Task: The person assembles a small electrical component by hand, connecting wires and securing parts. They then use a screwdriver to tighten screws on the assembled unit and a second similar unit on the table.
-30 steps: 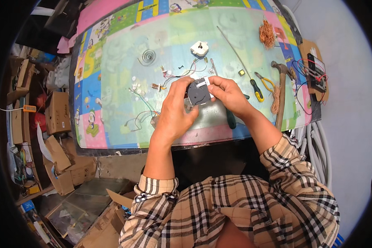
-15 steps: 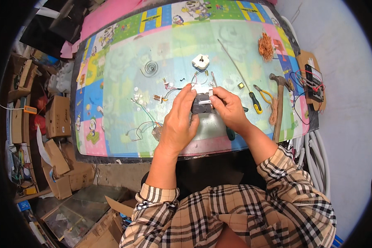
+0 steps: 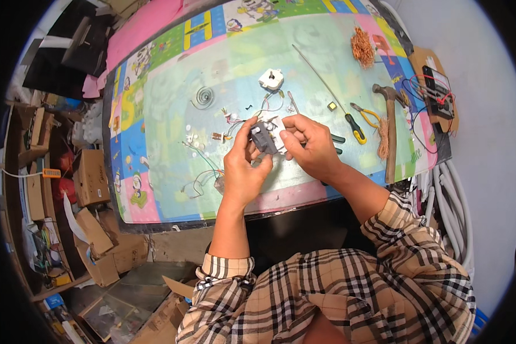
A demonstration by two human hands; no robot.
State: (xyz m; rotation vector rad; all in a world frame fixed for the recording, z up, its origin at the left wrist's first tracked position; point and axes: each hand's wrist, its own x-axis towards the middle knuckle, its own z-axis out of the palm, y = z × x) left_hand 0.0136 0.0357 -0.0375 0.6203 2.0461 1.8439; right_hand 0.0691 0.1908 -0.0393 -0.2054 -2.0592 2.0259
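Fingers of the left hand pinch the grey-white part at the white housing's six o'clock, right hand at its three, grip unclear, part re-tilted since half a second ago, apparently presenting another face.

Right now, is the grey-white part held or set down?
Held: the grey-white part sits between the left hand, gripping its grey side, and the right hand, fingers at its white side.

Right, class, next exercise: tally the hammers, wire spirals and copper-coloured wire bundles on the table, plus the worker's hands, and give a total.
Hammers: 1
Wire spirals: 1
Copper-coloured wire bundles: 2 (tangled bundle, straighter bundle)
Hands: 2 (left hand, right hand)
Total: 6
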